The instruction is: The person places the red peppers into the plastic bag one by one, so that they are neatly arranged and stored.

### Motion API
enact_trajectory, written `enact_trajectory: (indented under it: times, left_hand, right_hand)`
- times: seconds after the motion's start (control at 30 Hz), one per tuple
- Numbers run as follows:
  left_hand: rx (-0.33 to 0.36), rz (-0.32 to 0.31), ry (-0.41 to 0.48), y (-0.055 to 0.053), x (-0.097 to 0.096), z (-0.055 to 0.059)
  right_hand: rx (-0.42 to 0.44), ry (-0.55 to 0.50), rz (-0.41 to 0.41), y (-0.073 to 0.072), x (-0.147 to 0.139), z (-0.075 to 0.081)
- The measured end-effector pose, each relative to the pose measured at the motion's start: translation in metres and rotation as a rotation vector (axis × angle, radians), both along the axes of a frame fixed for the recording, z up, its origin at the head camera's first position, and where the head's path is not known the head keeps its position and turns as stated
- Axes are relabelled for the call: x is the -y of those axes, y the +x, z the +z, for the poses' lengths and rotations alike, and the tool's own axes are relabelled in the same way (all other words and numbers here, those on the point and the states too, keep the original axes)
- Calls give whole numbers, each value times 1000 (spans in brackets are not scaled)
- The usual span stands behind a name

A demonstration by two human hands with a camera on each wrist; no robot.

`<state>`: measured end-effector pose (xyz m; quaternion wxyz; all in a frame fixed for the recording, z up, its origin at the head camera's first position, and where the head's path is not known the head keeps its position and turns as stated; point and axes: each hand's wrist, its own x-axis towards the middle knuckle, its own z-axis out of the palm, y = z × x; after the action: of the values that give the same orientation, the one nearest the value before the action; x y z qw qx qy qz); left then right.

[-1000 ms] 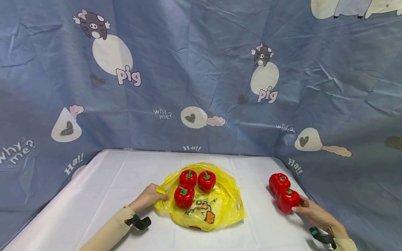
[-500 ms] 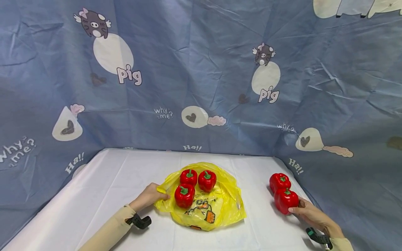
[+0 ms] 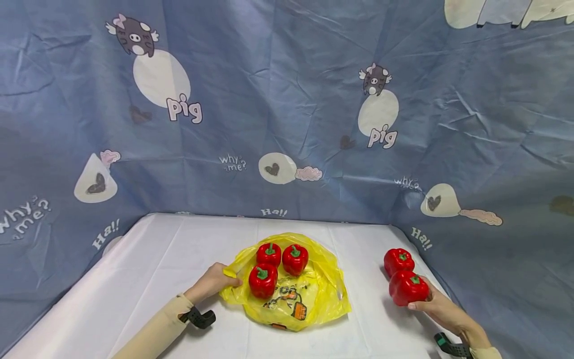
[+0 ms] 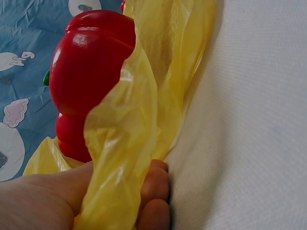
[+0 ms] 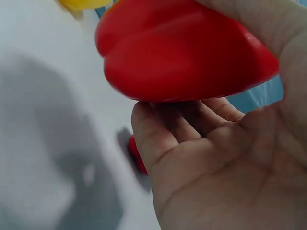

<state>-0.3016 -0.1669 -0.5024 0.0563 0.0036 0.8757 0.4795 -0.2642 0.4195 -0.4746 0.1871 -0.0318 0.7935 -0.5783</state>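
Note:
My left hand (image 3: 216, 280) grips the left rim of a yellow plastic bag (image 3: 320, 294), the film bunched between thumb and fingers in the left wrist view. Inside the spread bag sit three red bell peppers with green stems: a near one (image 3: 263, 280), a back left one (image 3: 269, 255) and a back right one (image 3: 295, 260). On the right, my right hand (image 3: 441, 306) holds another red bell pepper (image 3: 402, 289) between thumb and fingers. The right wrist view shows this pepper (image 5: 187, 52) over the cloth, its shadow off to the side. One more pepper (image 3: 398, 262) lies just behind it.
A white cloth (image 3: 179, 249) covers the table. Behind and along the sides hangs a blue patterned curtain (image 3: 296, 114). White cloth stretches between the bag and the peppers on the right.
My right hand has tipped the held pepper and shifted it a little to the left, its stem now facing more to the right. The left hand and the bag stay put.

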Motion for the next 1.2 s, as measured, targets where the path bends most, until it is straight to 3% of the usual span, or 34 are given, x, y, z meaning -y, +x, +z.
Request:
enact_trajectory:
  times: [0.27,0.5,0.93,1.2]
  left_hand:
    - [-10,-13,3,-1,2,-1]
    - [-10,-14,14,-2,3,0]
    - [-7,-5,-2,-2,2,-3]
    - [-5,-10,1,-3,2,-4]
  right_hand:
    - [-79,20,42,3,23,12]
    - [-137,-20,177,3,49,24]
    - [-181,-3,222,-4,101,44]
    - [-132,-33,283,-9,131,52]
